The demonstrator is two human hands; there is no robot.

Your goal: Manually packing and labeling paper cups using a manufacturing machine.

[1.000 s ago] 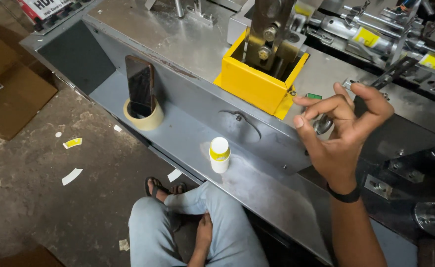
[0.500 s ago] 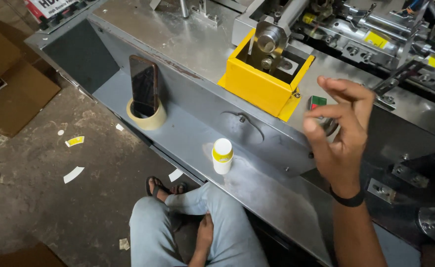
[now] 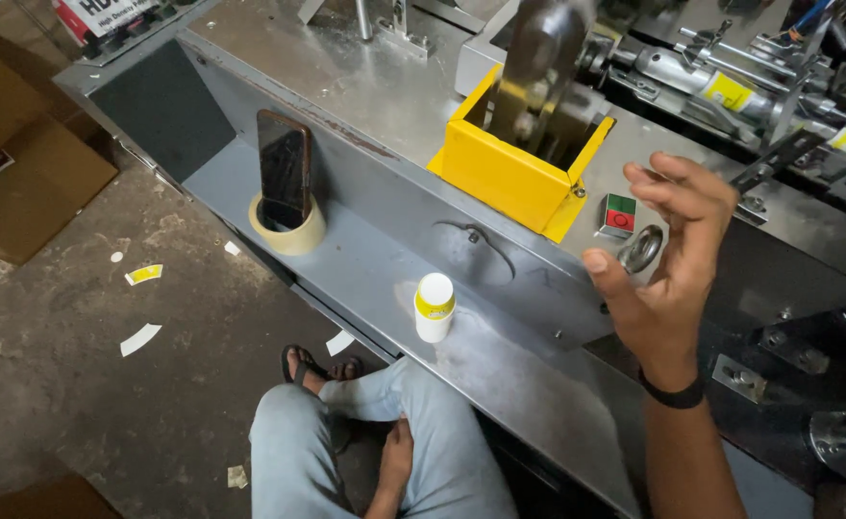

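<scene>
The right hand (image 3: pixel 668 279) is raised above the grey metal machine (image 3: pixel 365 86), palm turned toward the camera, with the fingers (image 3: pixel 678 187) loosely spread and curled and the thumb held apart; nothing is pinched or held. A black band is worn on its wrist. Nearest to it, just beside the thumb tip, a round metal knob (image 3: pixel 640 249) is seen on the machine's top, and next to that a small red-and-green push-button switch (image 3: pixel 619 214). A yellow metal guard box (image 3: pixel 510 173) is mounted just left of the switch, around a blurred steel part. The left hand (image 3: pixel 396 461) is rested low between the knees on the light jeans, its fingers relaxed and loosely together, empty. On the lower grey shelf (image 3: pixel 365 269) of the machine, a small white bottle with a yellow label (image 3: pixel 434 307) is stood upright, well apart from both hands. Further left on the same shelf, a dark smartphone (image 3: pixel 284 181) is propped upright inside a roll of tape (image 3: pixel 286 233). Scraps of paper are scattered on the concrete floor (image 3: pixel 106 384).
</scene>
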